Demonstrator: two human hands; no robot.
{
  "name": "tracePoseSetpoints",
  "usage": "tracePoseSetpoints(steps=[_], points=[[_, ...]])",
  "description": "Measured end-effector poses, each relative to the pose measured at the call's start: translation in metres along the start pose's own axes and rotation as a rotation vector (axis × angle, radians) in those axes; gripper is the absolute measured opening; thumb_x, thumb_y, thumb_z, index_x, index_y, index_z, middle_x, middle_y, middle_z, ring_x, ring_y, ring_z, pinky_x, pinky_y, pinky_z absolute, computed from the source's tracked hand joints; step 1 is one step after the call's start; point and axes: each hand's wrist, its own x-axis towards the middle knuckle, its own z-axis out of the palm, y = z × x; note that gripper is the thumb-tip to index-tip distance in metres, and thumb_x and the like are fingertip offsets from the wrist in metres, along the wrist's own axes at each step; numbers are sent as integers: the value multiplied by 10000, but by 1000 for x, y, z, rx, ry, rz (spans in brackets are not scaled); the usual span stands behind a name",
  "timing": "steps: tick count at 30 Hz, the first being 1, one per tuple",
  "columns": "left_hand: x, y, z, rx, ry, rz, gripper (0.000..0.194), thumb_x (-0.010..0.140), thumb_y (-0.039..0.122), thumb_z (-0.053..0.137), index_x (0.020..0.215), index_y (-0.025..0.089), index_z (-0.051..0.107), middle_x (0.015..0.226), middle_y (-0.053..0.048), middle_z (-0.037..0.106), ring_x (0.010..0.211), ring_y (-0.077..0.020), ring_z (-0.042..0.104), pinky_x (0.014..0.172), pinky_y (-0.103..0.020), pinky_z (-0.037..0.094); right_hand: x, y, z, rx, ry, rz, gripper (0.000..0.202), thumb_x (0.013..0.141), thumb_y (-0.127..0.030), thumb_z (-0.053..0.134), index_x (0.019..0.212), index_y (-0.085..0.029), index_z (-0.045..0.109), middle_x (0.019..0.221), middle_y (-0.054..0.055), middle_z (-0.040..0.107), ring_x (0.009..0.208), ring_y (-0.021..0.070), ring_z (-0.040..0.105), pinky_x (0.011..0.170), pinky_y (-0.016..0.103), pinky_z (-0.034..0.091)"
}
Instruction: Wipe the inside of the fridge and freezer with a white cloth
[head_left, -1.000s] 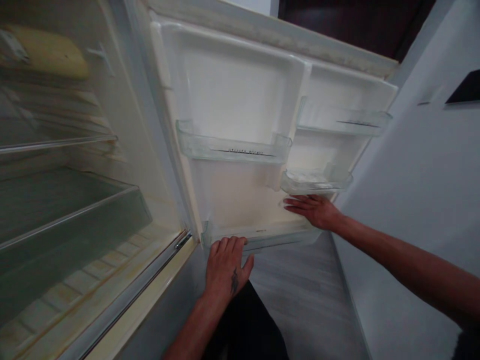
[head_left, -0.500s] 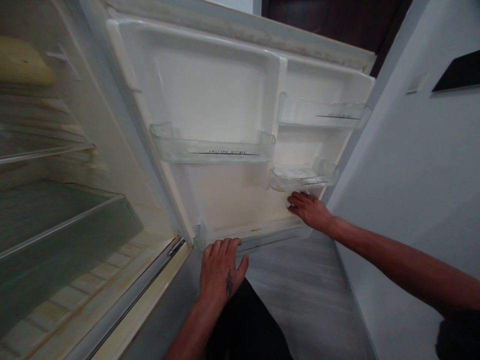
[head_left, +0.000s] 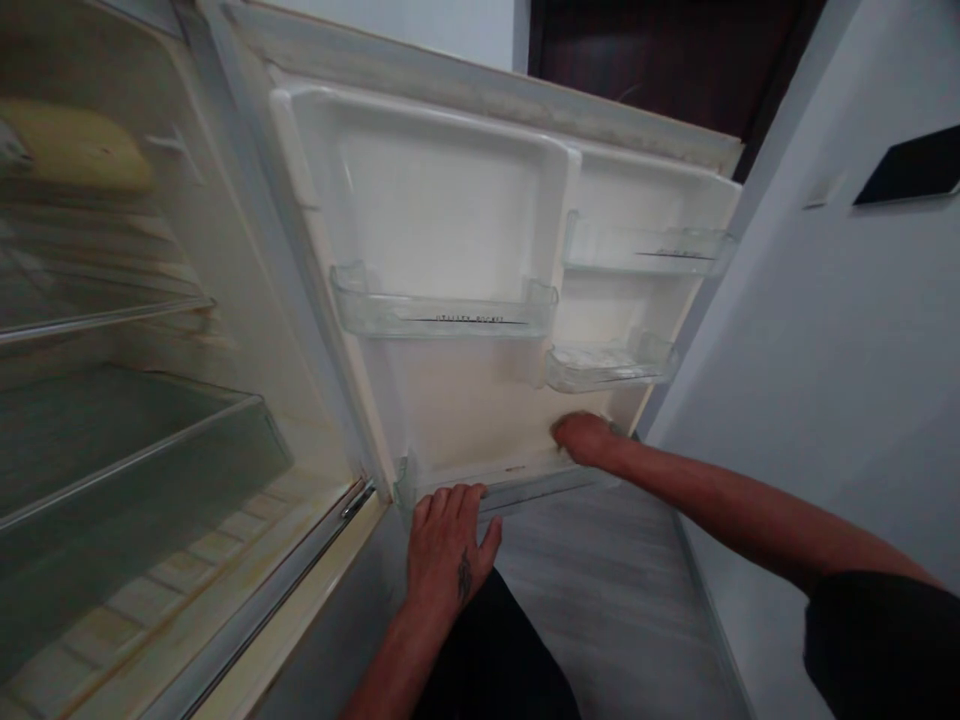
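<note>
An open fridge door (head_left: 457, 400) stands before me, its white inner side facing me. My left hand (head_left: 448, 540) is hooked over the rim of the clear bottom door shelf (head_left: 540, 490), fingers over the edge and thumb apart. Against the lower right of the inner panel, below the small clear shelf (head_left: 611, 368), is my right hand (head_left: 585, 438). It is closed and slightly blurred, with its fingertips turned away; whatever it may hold is hidden.
On the left is the fridge interior, with a glass shelf (head_left: 105, 318), a greenish clear drawer (head_left: 150, 480) and a yellowish rounded object (head_left: 82, 150). A clear shelf marked "utility pocket" (head_left: 450, 316) crosses the door. A wall (head_left: 825, 350) stands close on the right.
My right hand has moved down and a little left across the door panel, and its fingers have turned out of sight. My left hand stays on the bottom shelf. The view has shifted slightly.
</note>
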Motion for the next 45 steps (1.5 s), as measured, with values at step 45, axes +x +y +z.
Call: tracePoseSetpoints(steps=[45], points=[[-6, -21, 5, -44, 41, 2, 201, 956, 380, 565, 1088, 249, 639, 1050, -22, 721, 1017, -246, 596, 967, -424, 347, -87, 128, -145, -534, 647, -341, 358, 935, -81, 500, 1120, -291, 722, 1358, 13, 631, 1238, 240, 554, 882, 356, 484]])
